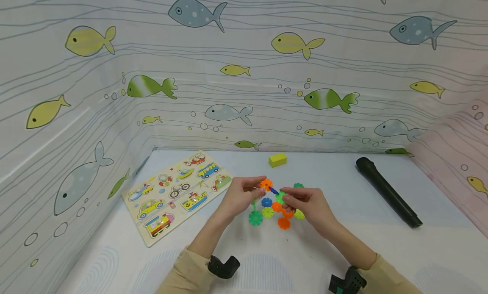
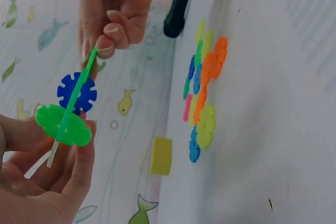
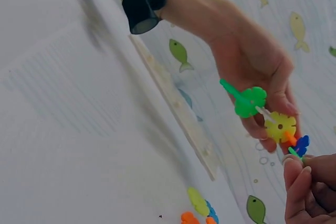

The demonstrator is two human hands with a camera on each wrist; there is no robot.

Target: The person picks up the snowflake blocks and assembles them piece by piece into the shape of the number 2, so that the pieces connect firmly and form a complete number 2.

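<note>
A chain of notched plastic discs is held between both hands above the table. My left hand (image 1: 240, 195) grips it; in the right wrist view a green disc (image 3: 251, 102), a yellow disc (image 3: 280, 127) and a blue disc (image 3: 301, 145) show in it, with pale and orange edge-on pieces between. Thumb and fingers of my right hand (image 1: 310, 204) pinch a green disc (image 2: 84, 80) that stands edge-on against the blue one. An orange disc (image 1: 266, 184) shows at the left fingertips in the head view. Below the hands lie loose discs (image 1: 284, 223) in several colours.
A wooden picture puzzle board (image 1: 179, 196) with vehicles lies on the left. Toward the back is a yellow block (image 1: 278, 160). A black microphone (image 1: 389, 192) lies on the right. A fish-patterned curtain (image 1: 244, 86) encloses the white table (image 1: 267, 260) at the back and sides.
</note>
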